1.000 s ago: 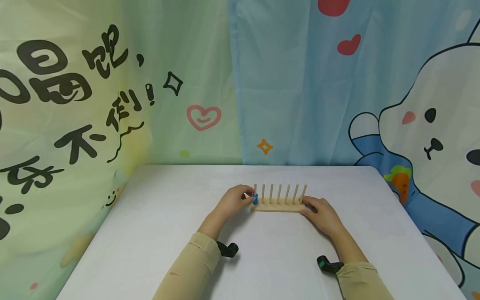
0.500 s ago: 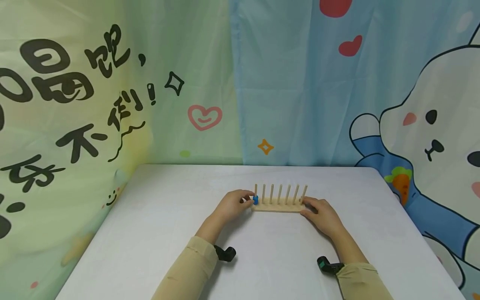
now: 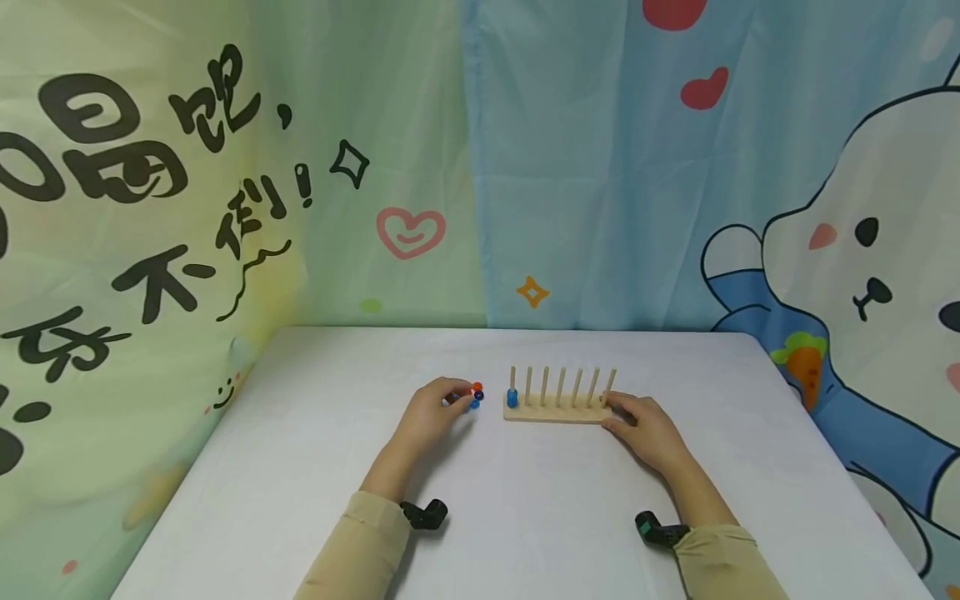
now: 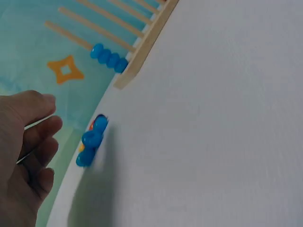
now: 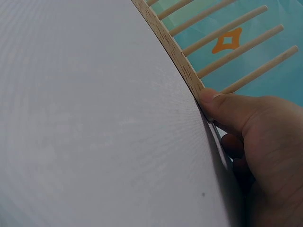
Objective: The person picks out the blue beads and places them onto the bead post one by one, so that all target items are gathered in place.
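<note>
A wooden peg rack (image 3: 555, 414) with a row of upright pegs stands on the white table. Several blue beads (image 4: 109, 57) are stacked on its leftmost peg; the other pegs look bare in the head view. My right hand (image 3: 645, 429) holds the rack's right end, thumb (image 5: 210, 98) against the front of the base and fingers behind it. Left of the rack is a small cluster of loose beads (image 4: 92, 138), mostly blue, with red and yellow ones partly hidden. My left hand (image 4: 28, 142) is beside this cluster, fingers loosely bent, a gap showing between them and the beads.
The white table (image 3: 540, 508) extends around the rack on all sides. Behind it hangs a printed curtain (image 3: 555, 167). A black wrist camera (image 3: 426, 515) sits on the left wrist and another black camera (image 3: 660, 531) on the right.
My left hand has let go of the blue beads on the leftmost peg and moved left to the loose beads, which now show past its fingertips. The right hand has stayed on the rack.
</note>
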